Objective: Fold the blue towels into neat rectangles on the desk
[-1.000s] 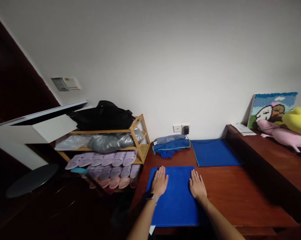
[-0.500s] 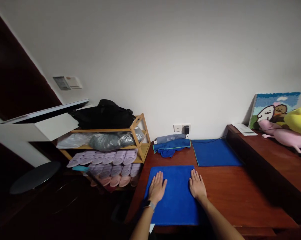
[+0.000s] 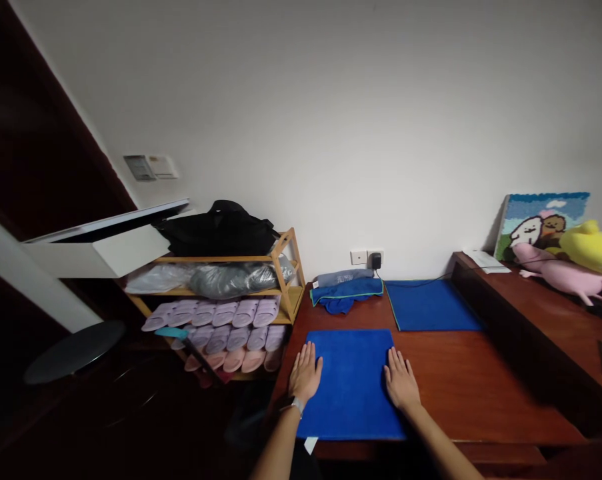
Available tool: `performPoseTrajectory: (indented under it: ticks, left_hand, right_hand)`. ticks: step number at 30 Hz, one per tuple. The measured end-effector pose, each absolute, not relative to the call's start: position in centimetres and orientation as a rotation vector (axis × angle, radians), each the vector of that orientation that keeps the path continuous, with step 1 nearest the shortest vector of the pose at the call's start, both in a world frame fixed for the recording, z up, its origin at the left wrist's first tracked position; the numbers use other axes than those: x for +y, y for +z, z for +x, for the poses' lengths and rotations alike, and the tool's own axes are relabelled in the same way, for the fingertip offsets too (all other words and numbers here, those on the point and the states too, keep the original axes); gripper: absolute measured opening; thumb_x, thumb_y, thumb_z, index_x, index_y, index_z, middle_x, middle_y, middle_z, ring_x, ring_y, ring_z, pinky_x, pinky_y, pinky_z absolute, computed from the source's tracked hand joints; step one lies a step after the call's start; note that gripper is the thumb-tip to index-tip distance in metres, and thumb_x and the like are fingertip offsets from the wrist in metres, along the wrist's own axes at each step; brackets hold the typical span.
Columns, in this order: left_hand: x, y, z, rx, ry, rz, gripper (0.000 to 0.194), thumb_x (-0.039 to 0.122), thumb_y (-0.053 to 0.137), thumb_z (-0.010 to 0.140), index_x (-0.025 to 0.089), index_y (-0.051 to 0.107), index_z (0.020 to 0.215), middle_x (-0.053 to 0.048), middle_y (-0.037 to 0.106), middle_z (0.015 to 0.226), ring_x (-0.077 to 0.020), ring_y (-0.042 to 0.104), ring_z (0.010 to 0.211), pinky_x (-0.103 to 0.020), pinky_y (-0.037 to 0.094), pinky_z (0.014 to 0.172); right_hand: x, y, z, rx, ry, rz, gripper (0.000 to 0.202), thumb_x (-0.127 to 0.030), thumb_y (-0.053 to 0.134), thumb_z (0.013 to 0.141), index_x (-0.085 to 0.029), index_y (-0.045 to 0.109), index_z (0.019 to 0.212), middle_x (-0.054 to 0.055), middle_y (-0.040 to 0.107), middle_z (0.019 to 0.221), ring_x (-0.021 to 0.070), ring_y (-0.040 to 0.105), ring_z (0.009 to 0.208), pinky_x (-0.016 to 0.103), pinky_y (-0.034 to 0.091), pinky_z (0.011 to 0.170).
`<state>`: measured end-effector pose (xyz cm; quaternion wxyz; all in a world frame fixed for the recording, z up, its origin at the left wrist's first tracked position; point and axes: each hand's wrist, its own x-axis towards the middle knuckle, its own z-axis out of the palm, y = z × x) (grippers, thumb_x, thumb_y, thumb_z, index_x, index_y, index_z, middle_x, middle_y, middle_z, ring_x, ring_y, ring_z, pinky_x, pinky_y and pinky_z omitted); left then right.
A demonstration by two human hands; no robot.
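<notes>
A blue cloth [image 3: 351, 387] lies flat near the front edge of the reddish wooden table [image 3: 481, 387], a white tag hanging at its lower left corner. My left hand [image 3: 305, 372] rests palm down on the cloth's left edge, fingers extended. On the right edge, my right hand [image 3: 401, 380] lies flat with its fingers slightly apart. Neither hand grips anything. Behind the hands, a second blue cloth [image 3: 431, 305] with a green edge is spread by the wall, and a crumpled blue cloth [image 3: 347, 291] sits beside a rolled grey-blue one [image 3: 345, 277].
A wooden rack [image 3: 295, 303] with slippers [image 3: 225, 313] and a black bag [image 3: 221, 230] stands left. A plug [image 3: 375, 260] with a cable is in the wall. Pink [image 3: 561, 270] and yellow plush toys [image 3: 593, 245] lie on the raised right shelf beside a picture [image 3: 541, 223].
My left hand has slid outward to the cloth's left edge, and my right hand has shifted slightly outward and down along the right edge. The camera view has turned slightly left.
</notes>
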<state>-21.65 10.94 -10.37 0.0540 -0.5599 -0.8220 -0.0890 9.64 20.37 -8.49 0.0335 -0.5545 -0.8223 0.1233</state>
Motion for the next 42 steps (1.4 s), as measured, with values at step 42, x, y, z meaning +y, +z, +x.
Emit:
performPoseTrajectory:
  ticks: [42]
  left_hand:
    - [8.0, -8.3, -15.5, -2.354, -0.354, -1.816, 0.060, 0.041, 0.023, 0.107, 0.012, 0.037, 0.158, -0.011, 0.035, 0.164, -0.0242, 0.031, 0.153, -0.048, 0.028, 0.126]
  right_hand:
    - [16.6, -9.4, 11.7, -2.491, 0.460, -1.636, 0.067, -0.043, 0.016, 0.103, -0.013, 0.021, 0.163, 0.003, 0.018, 0.170, 0.0205, 0.015, 0.158, 0.042, 0.010, 0.129]
